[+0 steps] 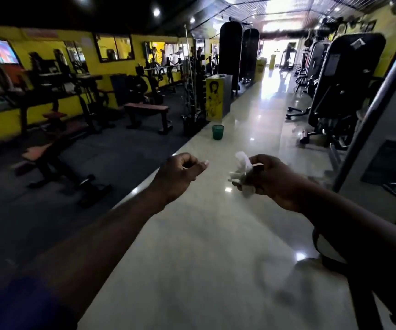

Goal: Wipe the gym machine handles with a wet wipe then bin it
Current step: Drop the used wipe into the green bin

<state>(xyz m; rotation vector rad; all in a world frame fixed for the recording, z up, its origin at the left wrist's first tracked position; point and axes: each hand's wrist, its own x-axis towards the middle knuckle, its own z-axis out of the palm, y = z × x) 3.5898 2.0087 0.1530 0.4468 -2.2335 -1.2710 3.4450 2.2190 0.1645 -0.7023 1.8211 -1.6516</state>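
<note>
My right hand [273, 179] grips a crumpled white wet wipe [242, 170], which sticks out to the left of the fingers. My left hand [178, 175] is held out beside it with the fingers curled into a loose fist and nothing in it. The two hands are a short gap apart, above the shiny tiled aisle. A small green mesh bin [217, 132] stands on the floor ahead, at the edge of the aisle. A dark metal bar of a gym machine [368, 120] rises at the right, beside my right forearm.
Weight benches [148, 113] and racks fill the dark rubber floor on the left. A yellow pillar box [215, 98] stands just behind the bin. Black machines [342, 86] line the right side. The glossy aisle [251, 115] runs ahead between them.
</note>
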